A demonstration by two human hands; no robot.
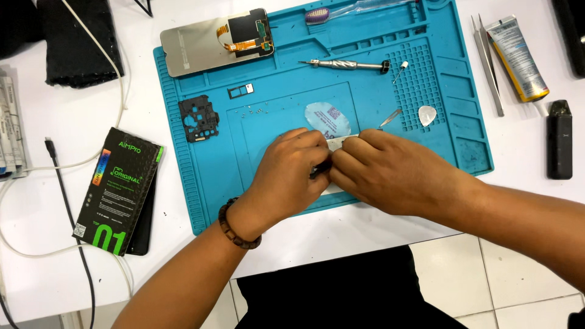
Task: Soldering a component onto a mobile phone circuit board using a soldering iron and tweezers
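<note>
Two hands met: our left hand [286, 176] and right hand [390, 173] pinched a thin, probably fragile silvery phone part [339, 144] by its edges, at the blue silicone mat's [469, 109] six o'clock.

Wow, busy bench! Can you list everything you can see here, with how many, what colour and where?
Blue silicone work mat: one, centre of white table.
Detached phone screen panel: one, silver-grey, mat's top-left corner.
Black perforated frame plate: one, mat's left part.
Metal precision screwdriver: one, silver, upper mat.
Purple-headed toothbrush: one, mat's top edge.
Clear teardrop pick: one, right of mat.
Metal tweezers: one, silver, right of mat.
Glue tube: one, grey and yellow, beside tweezers.
Black-and-green box: one, left of mat.
Left hand: beaded bracelet, grip on a small dark thing.
Right hand: touching the left.
</note>
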